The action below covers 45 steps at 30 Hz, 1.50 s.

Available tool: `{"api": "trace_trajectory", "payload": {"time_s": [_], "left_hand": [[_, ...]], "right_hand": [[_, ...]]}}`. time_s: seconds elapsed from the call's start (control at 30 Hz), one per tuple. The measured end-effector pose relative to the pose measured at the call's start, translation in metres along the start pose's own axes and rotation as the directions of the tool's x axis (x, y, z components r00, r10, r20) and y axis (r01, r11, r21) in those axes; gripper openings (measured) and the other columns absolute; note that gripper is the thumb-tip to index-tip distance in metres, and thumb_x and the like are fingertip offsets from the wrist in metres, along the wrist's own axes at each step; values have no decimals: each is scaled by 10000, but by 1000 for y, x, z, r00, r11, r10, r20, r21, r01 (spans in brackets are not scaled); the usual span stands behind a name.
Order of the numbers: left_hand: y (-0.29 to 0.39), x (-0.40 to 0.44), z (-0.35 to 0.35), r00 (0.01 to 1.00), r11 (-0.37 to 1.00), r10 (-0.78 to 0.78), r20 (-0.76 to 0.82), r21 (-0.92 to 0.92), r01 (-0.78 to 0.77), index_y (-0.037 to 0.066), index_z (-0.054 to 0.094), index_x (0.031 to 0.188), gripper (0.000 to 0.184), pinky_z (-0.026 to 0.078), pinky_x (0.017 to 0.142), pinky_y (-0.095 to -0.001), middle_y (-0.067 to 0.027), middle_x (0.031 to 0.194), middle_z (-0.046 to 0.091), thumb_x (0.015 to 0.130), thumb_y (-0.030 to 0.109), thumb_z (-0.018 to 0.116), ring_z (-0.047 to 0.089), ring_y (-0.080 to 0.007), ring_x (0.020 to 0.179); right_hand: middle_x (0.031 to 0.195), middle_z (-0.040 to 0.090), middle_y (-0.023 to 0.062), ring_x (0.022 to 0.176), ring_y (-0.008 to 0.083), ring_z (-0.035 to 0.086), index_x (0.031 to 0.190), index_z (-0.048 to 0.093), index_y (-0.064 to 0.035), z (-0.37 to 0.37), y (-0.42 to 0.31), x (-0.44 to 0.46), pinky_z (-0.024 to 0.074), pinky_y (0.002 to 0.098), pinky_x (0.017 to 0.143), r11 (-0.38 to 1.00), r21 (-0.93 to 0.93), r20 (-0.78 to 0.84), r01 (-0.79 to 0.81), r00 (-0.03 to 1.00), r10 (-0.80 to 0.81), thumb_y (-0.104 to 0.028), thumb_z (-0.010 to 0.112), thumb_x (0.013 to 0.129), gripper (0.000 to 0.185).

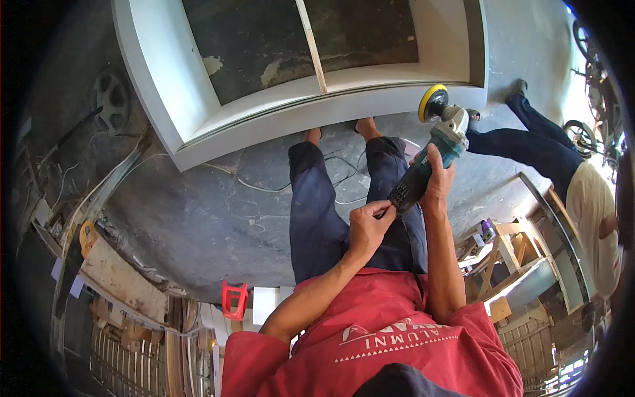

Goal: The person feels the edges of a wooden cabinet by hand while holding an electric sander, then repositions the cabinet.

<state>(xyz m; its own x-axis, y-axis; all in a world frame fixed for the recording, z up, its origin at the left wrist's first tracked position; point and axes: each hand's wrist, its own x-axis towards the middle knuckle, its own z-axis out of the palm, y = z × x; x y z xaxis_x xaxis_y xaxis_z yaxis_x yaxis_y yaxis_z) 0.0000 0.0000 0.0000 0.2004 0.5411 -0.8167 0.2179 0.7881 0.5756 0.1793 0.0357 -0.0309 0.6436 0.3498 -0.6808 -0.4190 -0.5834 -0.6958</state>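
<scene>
A teal and black power tool (417, 178) is held at a slant in front of my body, its round yellow-edged pad (433, 103) at the upper end. My right hand (436, 180) is wrapped round the tool's body near its head. At the tool's black rear end, my left hand (372, 228) is closed, with thumb and finger pinching at the base where the cord meets it. The pad touches nothing and is near the edge of a large white frame (278, 129).
Cables (258, 188) lie on the grey floor around my feet. Another person in dark trousers (529, 149) is at the right. A red plastic object (235, 301) stands at lower left. Wooden pieces (512, 248) are at lower right, with motorcycles (598, 99) at far right.
</scene>
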Motion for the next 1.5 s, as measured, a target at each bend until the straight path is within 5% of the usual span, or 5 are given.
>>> {"api": "trace_trajectory", "payload": {"time_s": [0.4, 0.57, 0.6, 0.8, 1.5], "left_hand": [[-7, 26, -22, 990, 998, -25, 139, -54, 33, -1, 820, 1074, 219, 594, 903, -363, -171, 1069, 822, 986, 179, 732, 799, -269, 1001], [2, 134, -101, 860, 843, 413, -300, 484, -236, -7, 574, 1501, 552, 429, 1216, -472, -225, 1528, 591, 963, 77, 667, 532, -422, 1459], [1, 151, -113, 823, 744, 498, -274, 623, -243, 5, 477, 1591, 669, 309, 1300, -507, -214, 1640, 484, 962, 102, 681, 378, -435, 1575], [13, 187, -123, 934, 542, 351, -65, 828, -146, 22, 415, 1640, 756, 122, 1316, -675, -196, 1715, 382, 955, 147, 710, 190, -446, 1650], [34, 202, -76, 964, 437, 264, -21, 894, -100, 11, 516, 1557, 629, 123, 1292, -726, -175, 1614, 516, 973, 153, 700, 365, -406, 1584]], "right_hand": [[957, 722, 76, 887, 139, 684, 1266, 624, 18, 5, -17, 18, 557, 309, 782, 928, -369, 80, 52, 997, -24, -246, 864, 920, 497], [1028, 764, 248, 945, 320, 766, 1275, 595, 70, 41, -54, 26, 573, 408, 832, 565, -791, 235, 236, 969, -76, -298, 890, 833, 647], [999, 745, 334, 957, 473, 757, 1253, 586, 75, 47, -57, 30, 576, 472, 841, 501, -823, 258, 268, 962, -92, -336, 896, 798, 687], [920, 733, 361, 932, 559, 725, 1161, 580, 63, 63, -66, 46, 576, 569, 822, 368, -911, 243, 187, 963, 113, -383, 866, 806, 638], [975, 736, 360, 979, 522, 748, 1111, 601, 73, 11, -100, 99, 576, 531, 862, 402, -912, 137, 76, 982, 126, -393, 868, 822, 609]]}}
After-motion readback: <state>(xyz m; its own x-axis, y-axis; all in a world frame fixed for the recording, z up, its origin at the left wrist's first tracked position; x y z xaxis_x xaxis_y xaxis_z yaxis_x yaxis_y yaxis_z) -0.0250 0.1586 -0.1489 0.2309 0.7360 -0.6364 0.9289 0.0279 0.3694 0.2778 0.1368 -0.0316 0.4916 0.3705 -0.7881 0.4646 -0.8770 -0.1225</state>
